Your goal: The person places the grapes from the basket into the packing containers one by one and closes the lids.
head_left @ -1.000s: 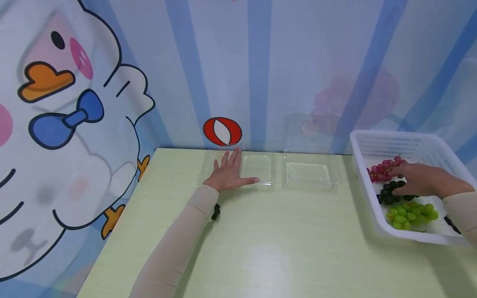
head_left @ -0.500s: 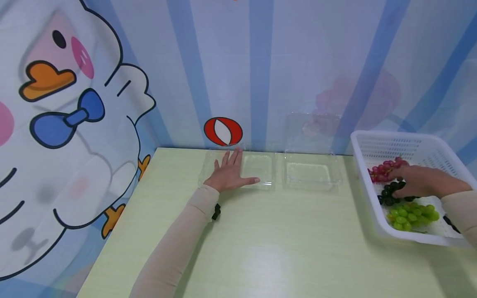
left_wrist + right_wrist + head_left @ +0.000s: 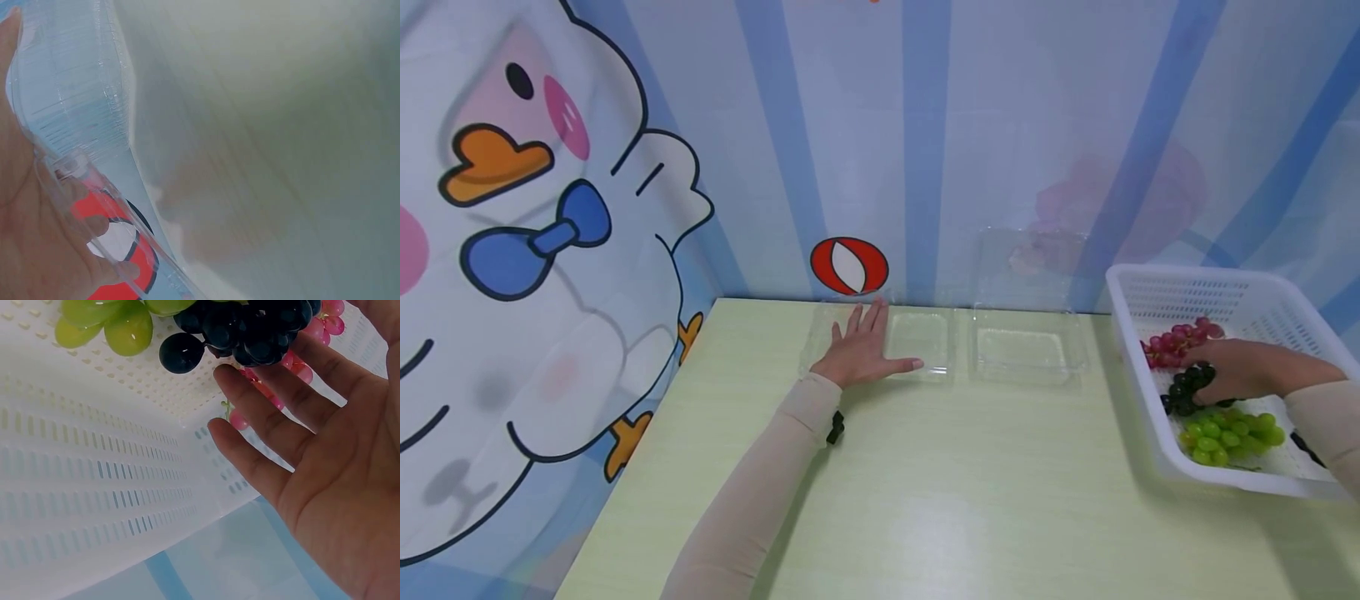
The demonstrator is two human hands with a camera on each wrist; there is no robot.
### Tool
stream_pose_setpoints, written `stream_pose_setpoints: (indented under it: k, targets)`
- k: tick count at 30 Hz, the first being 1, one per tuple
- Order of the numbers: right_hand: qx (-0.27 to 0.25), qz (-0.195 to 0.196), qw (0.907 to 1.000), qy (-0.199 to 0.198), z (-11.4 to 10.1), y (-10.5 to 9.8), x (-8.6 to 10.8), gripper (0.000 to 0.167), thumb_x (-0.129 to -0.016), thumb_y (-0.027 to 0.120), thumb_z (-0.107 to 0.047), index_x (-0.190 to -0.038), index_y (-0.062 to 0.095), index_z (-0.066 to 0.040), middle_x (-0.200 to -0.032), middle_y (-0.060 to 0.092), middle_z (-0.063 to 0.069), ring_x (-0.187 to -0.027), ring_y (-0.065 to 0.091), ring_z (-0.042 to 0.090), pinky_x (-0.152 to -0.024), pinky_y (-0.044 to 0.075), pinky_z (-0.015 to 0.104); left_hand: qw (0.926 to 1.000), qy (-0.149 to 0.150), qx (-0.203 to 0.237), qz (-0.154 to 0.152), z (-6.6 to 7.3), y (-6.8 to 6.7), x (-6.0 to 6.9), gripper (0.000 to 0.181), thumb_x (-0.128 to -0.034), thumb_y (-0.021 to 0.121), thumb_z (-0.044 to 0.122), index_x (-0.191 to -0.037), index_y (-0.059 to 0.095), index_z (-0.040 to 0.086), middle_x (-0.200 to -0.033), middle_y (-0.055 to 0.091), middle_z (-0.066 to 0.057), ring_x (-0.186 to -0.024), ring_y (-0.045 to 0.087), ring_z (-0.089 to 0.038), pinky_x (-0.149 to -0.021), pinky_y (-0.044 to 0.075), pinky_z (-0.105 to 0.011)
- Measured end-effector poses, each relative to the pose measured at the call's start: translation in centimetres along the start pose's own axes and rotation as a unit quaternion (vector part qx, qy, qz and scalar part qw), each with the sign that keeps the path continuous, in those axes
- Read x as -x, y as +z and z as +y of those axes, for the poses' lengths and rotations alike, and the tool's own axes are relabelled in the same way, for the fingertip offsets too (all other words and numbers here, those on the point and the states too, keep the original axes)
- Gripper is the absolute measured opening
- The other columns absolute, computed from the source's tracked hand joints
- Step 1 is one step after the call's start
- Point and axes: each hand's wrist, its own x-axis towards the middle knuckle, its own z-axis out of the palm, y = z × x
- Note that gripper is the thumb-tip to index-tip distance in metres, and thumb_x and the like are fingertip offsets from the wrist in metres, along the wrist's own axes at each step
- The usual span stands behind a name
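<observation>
My left hand [image 3: 861, 350] lies with spread, straight fingers on a clear plastic box [image 3: 919, 340] at the table's back edge. In the left wrist view, some of its fingers show through the clear plastic. Inside the white basket [image 3: 1131, 367] at the right, my right hand [image 3: 1255, 371] grips a bunch of black grapes [image 3: 1183, 392]. Up close, the right wrist view shows fingers bent under the black grapes [image 3: 250, 331]; the thumb is mostly out of frame. Red grapes [image 3: 1168, 346] lie behind that bunch and green grapes [image 3: 1228, 433] in front.
Right of the first box stands a second clear box [image 3: 1026, 348], its lid [image 3: 1030, 267] upright against the printed backdrop [image 3: 1000, 125]. The pale table [image 3: 970, 483] runs between the boxes and me. A dark thing [image 3: 1307, 448] shows partly beneath my right sleeve.
My right hand has dipped slightly and closed in on the black grapes, which have shifted a little and bunched up. The left hand and both boxes stay put.
</observation>
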Motion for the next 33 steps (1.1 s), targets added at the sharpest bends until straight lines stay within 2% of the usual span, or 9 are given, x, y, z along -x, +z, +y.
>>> stream_pose_setpoints:
  k: [9, 15, 20, 27, 33]
  targets:
    - [-0.013, -0.012, 0.9998, -0.009, 0.14, 0.22, -0.28, 0.081, -0.08, 0.082, -0.032, -0.138, 0.048, 0.013, -0.135, 0.048, 0.043, -0.114, 0.053, 0.055, -0.085, 0.051, 0.066, 0.9999, 0.001, 0.011, -0.003, -0.19, 0.02, -0.11, 0.124, -0.0791, 0.049, 0.089, -0.165, 0.0, 0.013, -0.172, -0.002, -0.004, -0.157, 0.001, -0.037, -0.117, 0.008, -0.072]
    - [-0.011, -0.007, 0.9997, -0.021, 0.33, 0.63, -0.32, 0.083, -0.079, 0.085, -0.031, -0.138, 0.047, 0.013, -0.135, 0.048, 0.041, -0.117, 0.051, 0.057, -0.085, 0.052, 0.067, 0.9998, 0.002, 0.017, -0.005, -0.21, 0.06, -0.04, 0.124, -0.079, 0.049, 0.089, -0.165, 0.0, 0.013, -0.172, -0.003, -0.004, -0.157, -0.001, -0.037, -0.118, 0.007, -0.072]
    - [-0.006, -0.003, 0.9996, -0.028, 0.3, 0.67, -0.27, 0.077, -0.077, 0.086, -0.024, -0.137, 0.051, 0.009, -0.133, 0.05, 0.04, -0.114, 0.052, 0.055, -0.084, 0.052, 0.067, 0.9999, 0.0, 0.011, -0.003, -0.19, 0.05, -0.11, 0.124, -0.0794, 0.049, 0.088, -0.165, 0.0, 0.013, -0.172, -0.002, -0.004, -0.157, 0.0, -0.037, -0.117, 0.008, -0.072]
    - [-0.006, -0.012, 0.9993, -0.036, 0.3, 0.58, -0.49, 0.066, -0.075, 0.084, -0.017, -0.133, 0.058, 0.002, -0.127, 0.054, 0.034, -0.099, 0.055, 0.038, -0.079, 0.057, 0.06, 0.9999, 0.0, 0.011, -0.002, -0.19, 0.01, -0.21, 0.124, -0.0793, 0.05, 0.088, -0.165, 0.001, 0.013, -0.172, -0.001, -0.005, -0.157, 0.0, -0.037, -0.117, 0.008, -0.073]
    - [-0.003, -0.006, 0.9986, -0.053, 0.67, 0.84, -0.64, 0.069, -0.073, 0.089, -0.021, -0.132, 0.059, 0.0, -0.126, 0.056, 0.03, -0.103, 0.056, 0.041, -0.079, 0.056, 0.061, 1.0, -0.002, 0.005, -0.005, -0.24, 0.15, -0.31, 0.124, -0.0788, 0.048, 0.089, -0.165, -0.002, 0.014, -0.172, -0.003, -0.004, -0.157, -0.001, -0.037, -0.117, 0.008, -0.073]
